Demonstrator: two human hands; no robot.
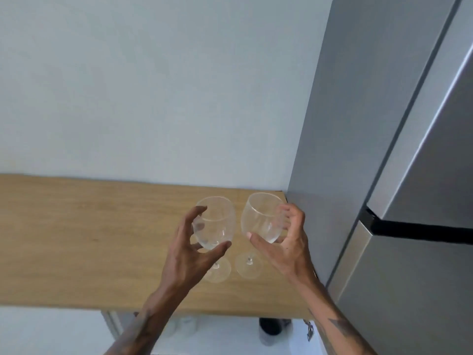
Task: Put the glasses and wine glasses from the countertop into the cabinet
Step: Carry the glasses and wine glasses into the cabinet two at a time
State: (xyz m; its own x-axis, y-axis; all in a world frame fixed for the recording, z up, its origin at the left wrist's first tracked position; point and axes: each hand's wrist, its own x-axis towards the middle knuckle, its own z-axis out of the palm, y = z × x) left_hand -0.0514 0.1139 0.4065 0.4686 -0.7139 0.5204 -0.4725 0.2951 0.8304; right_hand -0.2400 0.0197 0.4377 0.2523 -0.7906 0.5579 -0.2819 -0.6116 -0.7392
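Two clear wine glasses stand side by side on the wooden countertop [76, 239], close to its right end. My left hand [189, 252] wraps the bowl of the left wine glass [220, 221], thumb under the bowl and fingers behind it. My right hand [286, 239] is curled around the bowl of the right wine glass [258, 219], which leans slightly to the right. Both round feet rest on the wood. No cabinet is in view.
A tall grey fridge [384, 149] stands right against the countertop's right end, very near my right hand. A pale wall [153, 85] runs behind. Below the front edge I see a dark bottle-like object [272, 326] and a white item [186, 324].
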